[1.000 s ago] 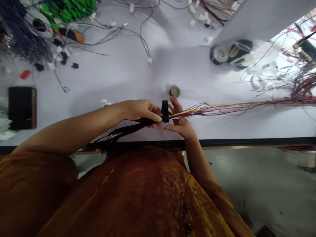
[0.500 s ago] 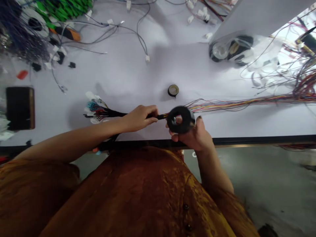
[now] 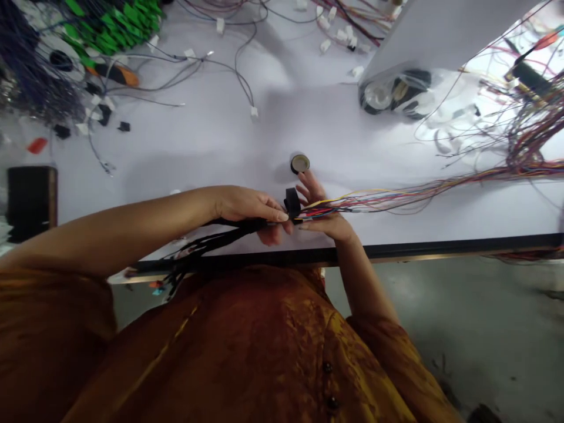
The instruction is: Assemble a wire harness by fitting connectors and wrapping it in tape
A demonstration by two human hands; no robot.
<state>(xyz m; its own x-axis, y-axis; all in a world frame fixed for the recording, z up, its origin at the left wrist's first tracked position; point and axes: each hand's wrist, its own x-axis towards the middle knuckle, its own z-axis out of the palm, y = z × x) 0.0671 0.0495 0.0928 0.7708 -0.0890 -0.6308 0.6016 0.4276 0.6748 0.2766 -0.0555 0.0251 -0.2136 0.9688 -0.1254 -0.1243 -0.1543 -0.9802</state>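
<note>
My left hand (image 3: 253,207) is closed around a wire bundle (image 3: 229,232), its thumb pressed along the top. Left of that hand the bundle is wrapped in black and splits into several branches hanging over the table's front edge. A roll of black tape (image 3: 292,201) stands on edge against the bundle, right at my left fingertips. Under the loose coloured wires (image 3: 374,201) lies my right hand (image 3: 328,220), fingers apart and stretched, close to the tape roll. A smaller tape roll (image 3: 300,163) sits just beyond my right fingertips.
A dark rectangular object (image 3: 30,202) lies at the left. Green pieces (image 3: 118,26) and dark wires pile up at the back left. Thin wires with white connectors (image 3: 254,111) cross the back. A plastic bag with rolls (image 3: 396,94) and tangled wires (image 3: 529,141) are at right.
The black tape roll has gone from my right hand's grasp to the bundle between my hands, turned on edge. My right hand has opened. The black branches swung toward the front edge.
</note>
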